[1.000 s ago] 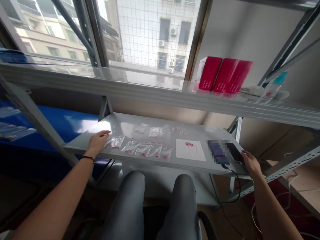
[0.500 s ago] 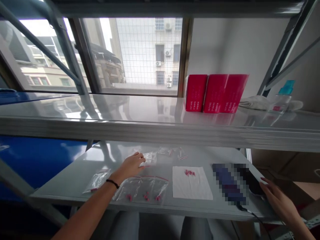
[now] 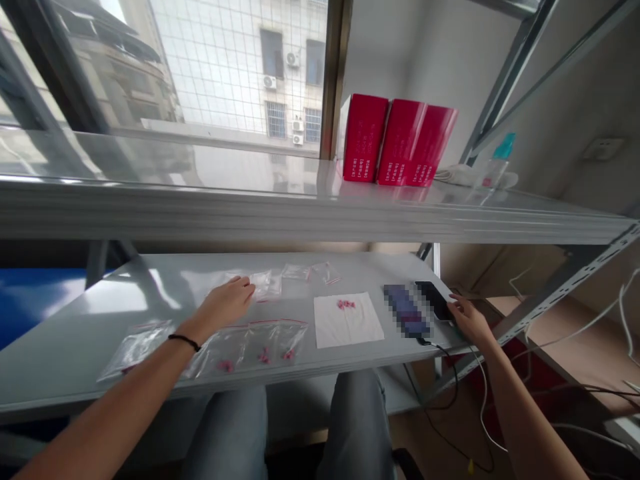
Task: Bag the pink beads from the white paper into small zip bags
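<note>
My left hand (image 3: 230, 300) lies over the table with its fingers loosely bent and thumb apart, beside small clear zip bags (image 3: 269, 285); no grip on them shows. In front of it lies a row of clear bags with red seals (image 3: 250, 347), small pink pieces inside. Another clear bag (image 3: 137, 343) is partly behind my left forearm. A white cloth or paper sheet (image 3: 347, 330) carries several small pink pieces (image 3: 346, 304). My right hand (image 3: 471, 321) has its fingers stretched out at the right edge of a black phone (image 3: 434, 300), seemingly touching it.
A pixelated purple-blue device (image 3: 406, 312) with a black cable lies left of the phone. Above the table runs a shelf (image 3: 280, 217) bearing red boxes (image 3: 413, 143) and a spray bottle (image 3: 497, 163). White cables (image 3: 484, 393) hang at the right.
My view has tilted down and turned right, so everything sits further left and higher. Both hands keep about the same places beside the zip bags and the phone.
</note>
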Demonstrator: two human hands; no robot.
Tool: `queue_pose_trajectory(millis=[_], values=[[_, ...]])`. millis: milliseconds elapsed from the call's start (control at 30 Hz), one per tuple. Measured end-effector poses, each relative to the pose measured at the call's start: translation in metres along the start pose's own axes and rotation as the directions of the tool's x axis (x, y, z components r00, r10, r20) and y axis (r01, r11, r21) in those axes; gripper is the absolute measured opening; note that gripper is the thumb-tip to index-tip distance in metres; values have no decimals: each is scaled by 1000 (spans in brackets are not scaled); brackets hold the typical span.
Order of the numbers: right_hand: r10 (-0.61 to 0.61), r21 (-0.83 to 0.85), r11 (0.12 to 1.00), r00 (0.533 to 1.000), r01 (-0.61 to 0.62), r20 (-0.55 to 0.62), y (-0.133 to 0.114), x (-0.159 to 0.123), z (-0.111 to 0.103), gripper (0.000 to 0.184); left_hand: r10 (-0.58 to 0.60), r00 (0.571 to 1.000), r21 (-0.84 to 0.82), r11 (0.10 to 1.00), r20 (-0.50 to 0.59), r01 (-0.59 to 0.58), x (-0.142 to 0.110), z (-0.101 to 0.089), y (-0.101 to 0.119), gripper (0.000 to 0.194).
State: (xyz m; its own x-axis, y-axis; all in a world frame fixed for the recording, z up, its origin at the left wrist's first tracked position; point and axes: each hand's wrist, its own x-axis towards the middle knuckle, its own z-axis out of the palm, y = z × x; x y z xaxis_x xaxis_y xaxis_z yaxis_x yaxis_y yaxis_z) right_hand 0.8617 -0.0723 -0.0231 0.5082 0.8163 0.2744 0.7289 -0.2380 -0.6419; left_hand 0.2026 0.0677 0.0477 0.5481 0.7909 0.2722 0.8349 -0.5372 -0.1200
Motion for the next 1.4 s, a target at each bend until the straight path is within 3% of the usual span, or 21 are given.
queue_pose_trajectory(millis=[200,500,733,967,1133,1267,1400], values=[[31,117,993,999,-28,-25,0,1,0,63,61,998,46,997,-9,-61,-1,-1,-5,25],[-8,153,988,999,-1,53,-12,1,-5,61,-22,998,-82,996,-58,17,-4,11,-7,36],[-31,161,986,998,40,-54,-4,-1,-6,56,-7,998,-93,996,-57,2,12,16,4,31],[-181,156,971,983,180,-7,-1,-16,-11,44,-69,982,10,997,-174,72,11,-5,10,37],[-231,109,968,972,226,34,-1,-13,-9,43,-189,927,-33,982,-324,188,-7,-35,18,36],[-211,54,976,977,210,24,3,-9,-3,42,-241,915,-103,970,-324,219,-22,-49,25,32],[-168,52,984,986,168,-1,7,-7,-1,44,-248,920,-159,965,-303,208,-27,-48,27,37]])
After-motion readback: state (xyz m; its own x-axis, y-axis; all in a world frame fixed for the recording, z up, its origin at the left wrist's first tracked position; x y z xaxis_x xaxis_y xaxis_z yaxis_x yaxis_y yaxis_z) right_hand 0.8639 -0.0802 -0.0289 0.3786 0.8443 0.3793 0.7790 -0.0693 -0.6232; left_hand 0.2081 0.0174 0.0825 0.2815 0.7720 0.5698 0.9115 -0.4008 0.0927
